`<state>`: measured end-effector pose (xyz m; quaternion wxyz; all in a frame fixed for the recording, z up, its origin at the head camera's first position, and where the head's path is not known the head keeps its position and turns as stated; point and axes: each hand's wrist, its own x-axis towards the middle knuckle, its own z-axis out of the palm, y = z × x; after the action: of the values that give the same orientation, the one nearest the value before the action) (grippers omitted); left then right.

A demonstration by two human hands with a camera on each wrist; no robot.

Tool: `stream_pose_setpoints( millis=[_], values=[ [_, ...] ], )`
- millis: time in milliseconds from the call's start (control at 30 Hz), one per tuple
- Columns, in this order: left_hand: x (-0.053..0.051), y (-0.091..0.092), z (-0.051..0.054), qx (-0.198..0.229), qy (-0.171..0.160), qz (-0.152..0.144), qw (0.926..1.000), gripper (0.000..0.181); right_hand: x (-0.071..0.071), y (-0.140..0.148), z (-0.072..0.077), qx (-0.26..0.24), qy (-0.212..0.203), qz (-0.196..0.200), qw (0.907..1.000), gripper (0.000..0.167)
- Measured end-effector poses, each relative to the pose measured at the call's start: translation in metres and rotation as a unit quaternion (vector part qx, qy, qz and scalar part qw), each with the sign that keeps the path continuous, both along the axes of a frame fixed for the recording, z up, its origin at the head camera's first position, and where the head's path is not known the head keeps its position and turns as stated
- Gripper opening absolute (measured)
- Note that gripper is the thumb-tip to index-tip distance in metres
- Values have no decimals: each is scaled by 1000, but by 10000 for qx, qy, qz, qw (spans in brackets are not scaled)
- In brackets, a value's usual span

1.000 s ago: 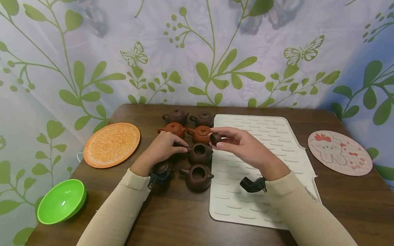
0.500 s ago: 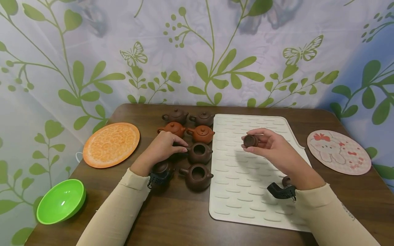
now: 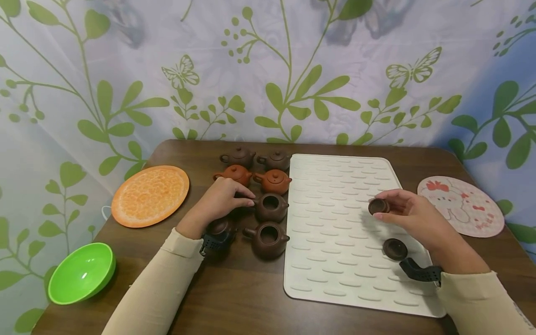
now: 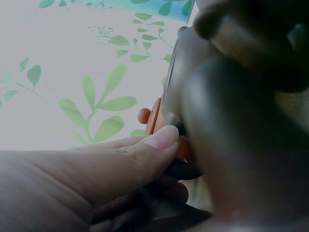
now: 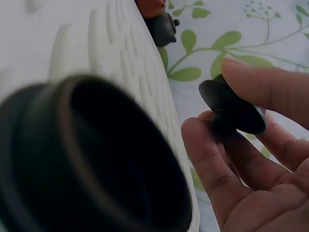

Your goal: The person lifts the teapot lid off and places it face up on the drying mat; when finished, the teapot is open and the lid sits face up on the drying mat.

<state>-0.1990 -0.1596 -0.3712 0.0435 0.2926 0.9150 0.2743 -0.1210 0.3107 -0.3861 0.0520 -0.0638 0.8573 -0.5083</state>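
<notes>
My left hand (image 3: 222, 197) pinches the handle of a lidless dark brown teapot (image 3: 272, 213); thumb and fingers meet there in the left wrist view. In front of it stands another lidless dark teapot (image 3: 264, 249). A third dark teapot (image 3: 221, 228) sits partly hidden under my left wrist. Over the right side of the white mat (image 3: 326, 223), my right hand (image 3: 412, 216) holds a small dark teapot lid (image 3: 378, 207) between thumb and fingers, its hollow side towards the head camera. A second lid (image 3: 395, 250) lies upside down on the mat, large and blurred in the right wrist view.
Two orange lidded teapots (image 3: 273, 182) stand behind the lidless ones, with two dark lidded teapots (image 3: 274, 162) farther back. An orange round placemat (image 3: 150, 196) and a green bowl (image 3: 81, 274) lie left. A pink round placemat (image 3: 481, 209) lies at the right.
My right hand has carried the lid rightward from beside the teapots across the mat. The lid lying on the mat has come into sight from behind that wrist. My left hand has stayed put.
</notes>
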Motion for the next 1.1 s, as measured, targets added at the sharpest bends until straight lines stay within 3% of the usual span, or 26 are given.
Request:
stream_pose_setpoints(
  millis=[200,400,733,1100],
  values=[
    [1,0,1,35,-81,28,10000,13,5,8,-7,40,-109,-56,9999,45],
    [1,0,1,9,-63,4,10000,14,6,12,-10,446,-226,-45,9987,47],
    [1,2,4,-123,-80,66,9999,14,6,20,-15,547,-25,500,9972,41],
    [0,3,2,-124,-135,96,9998,15,7,28,-20,516,251,704,9959,38]
  ],
)
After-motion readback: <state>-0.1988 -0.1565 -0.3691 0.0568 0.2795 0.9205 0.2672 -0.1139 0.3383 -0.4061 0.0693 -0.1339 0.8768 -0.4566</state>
